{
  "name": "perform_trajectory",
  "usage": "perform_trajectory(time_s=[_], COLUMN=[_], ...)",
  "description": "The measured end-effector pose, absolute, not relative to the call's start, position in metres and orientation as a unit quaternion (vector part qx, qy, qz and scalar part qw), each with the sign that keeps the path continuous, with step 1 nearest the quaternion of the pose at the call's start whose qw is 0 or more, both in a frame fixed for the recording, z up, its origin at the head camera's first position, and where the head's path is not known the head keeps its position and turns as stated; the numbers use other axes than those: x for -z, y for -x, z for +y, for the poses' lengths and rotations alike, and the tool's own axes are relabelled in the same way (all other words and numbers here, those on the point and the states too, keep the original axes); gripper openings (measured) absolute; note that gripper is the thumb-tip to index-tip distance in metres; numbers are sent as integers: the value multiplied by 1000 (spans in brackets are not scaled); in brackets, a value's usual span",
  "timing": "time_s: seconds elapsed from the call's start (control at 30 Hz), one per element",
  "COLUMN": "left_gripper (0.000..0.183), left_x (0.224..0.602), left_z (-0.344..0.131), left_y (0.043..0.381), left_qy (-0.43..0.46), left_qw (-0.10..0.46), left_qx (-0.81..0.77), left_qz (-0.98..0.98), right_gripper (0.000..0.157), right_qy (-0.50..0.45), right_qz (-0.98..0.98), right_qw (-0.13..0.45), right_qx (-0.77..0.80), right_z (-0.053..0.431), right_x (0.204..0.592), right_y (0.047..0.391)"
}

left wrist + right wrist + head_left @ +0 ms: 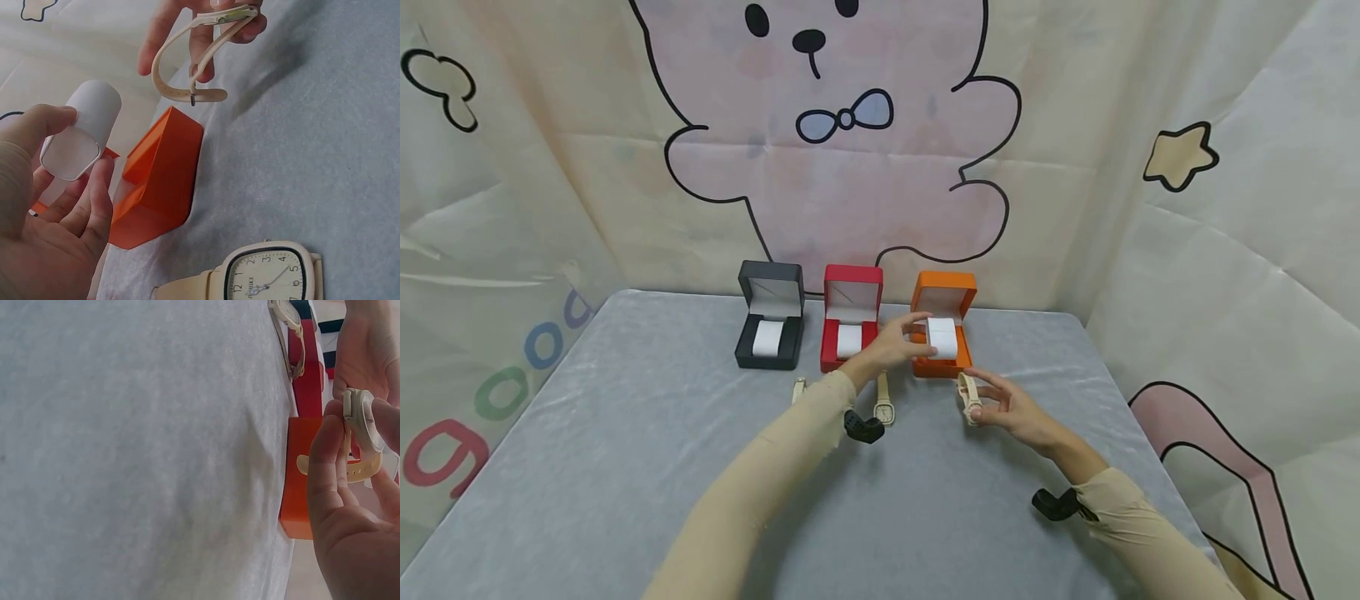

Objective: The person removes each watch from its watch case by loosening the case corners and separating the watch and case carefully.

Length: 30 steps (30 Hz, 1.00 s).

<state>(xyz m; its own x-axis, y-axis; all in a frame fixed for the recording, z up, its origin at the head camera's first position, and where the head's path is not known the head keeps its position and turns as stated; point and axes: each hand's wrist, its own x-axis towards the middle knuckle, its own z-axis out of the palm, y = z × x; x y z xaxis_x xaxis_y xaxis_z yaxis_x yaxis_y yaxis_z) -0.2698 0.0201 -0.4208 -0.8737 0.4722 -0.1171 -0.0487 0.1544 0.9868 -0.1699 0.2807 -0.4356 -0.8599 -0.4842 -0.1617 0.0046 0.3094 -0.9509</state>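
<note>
My left hand grips a white watch cushion over the open orange box. In the left wrist view, its thumb lies on one side of the cushion and the fingers curl round the other, with the orange box beyond. Just in front of that box, my right hand pinches a cream wristwatch by its case. The watch strap is fastened into a loop and hangs below the fingers in the right wrist view. Part of the orange box is hidden behind the left hand and cushion.
Left of the orange box stand an open red box and an open black box, each with a white cushion inside. A second cream watch lies near the left wrist; another watch is partly covered by the left forearm. Grey cloth covers the table.
</note>
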Motion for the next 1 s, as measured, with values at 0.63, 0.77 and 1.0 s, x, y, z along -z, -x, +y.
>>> perform_trajectory(time_s=[0.63, 0.77, 1.0], left_gripper=[73, 74, 73], left_x=[425, 427, 426], left_z=[27, 27, 29], left_y=[274, 276, 278], left_qy=[-134, -130, -124], left_qw=[187, 186, 190], left_qx=[-606, -602, -600], left_qz=[761, 765, 768], right_gripper=[74, 74, 74], right_qy=[153, 153, 149], right_qz=[776, 776, 779], right_qw=[206, 206, 207], right_qx=[575, 576, 573], right_z=[292, 292, 292], right_x=[448, 448, 448], right_y=[169, 169, 169])
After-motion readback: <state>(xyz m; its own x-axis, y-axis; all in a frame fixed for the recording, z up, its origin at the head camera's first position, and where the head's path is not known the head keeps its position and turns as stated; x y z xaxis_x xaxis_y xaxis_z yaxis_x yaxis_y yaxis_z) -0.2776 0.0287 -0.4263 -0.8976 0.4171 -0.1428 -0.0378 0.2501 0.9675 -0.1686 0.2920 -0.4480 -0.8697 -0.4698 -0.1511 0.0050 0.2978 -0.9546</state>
